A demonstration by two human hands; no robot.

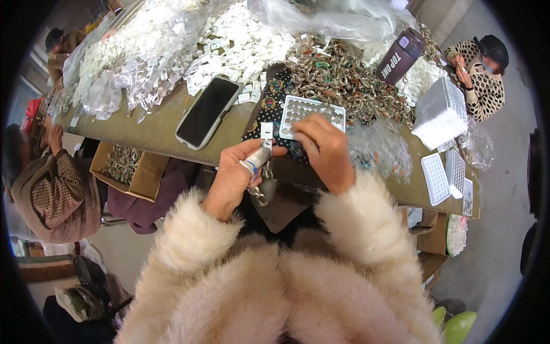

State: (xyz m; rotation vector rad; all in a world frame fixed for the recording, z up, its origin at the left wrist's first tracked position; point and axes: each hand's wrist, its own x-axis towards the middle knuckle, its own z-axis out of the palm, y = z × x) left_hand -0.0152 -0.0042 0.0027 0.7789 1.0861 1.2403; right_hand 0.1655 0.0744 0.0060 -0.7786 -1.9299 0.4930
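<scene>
My left hand point(228, 182) is closed round a small white plastic piece point(267, 131) with metal chain parts point(262, 196) hanging below it. One of its fingers is wrapped in white with a blue band. My right hand point(327, 150) reaches over the near edge of a shallow white tray point(285, 131) that holds rows of small round silver discs point(308, 108). The right fingers are curled together at the tray; whatever sits between them is hidden. Under the tray lies a dark patterned cloth point(269, 103).
Heaps of white plastic pieces point(240, 43) and metal keyring parts point(344, 80) cover the far table. A phone point(209, 113) lies left, a purple bottle point(401, 56) stands right. White trays point(441, 112) are stacked near a person point(478, 74). A cardboard box point(146, 180) sits below the left edge.
</scene>
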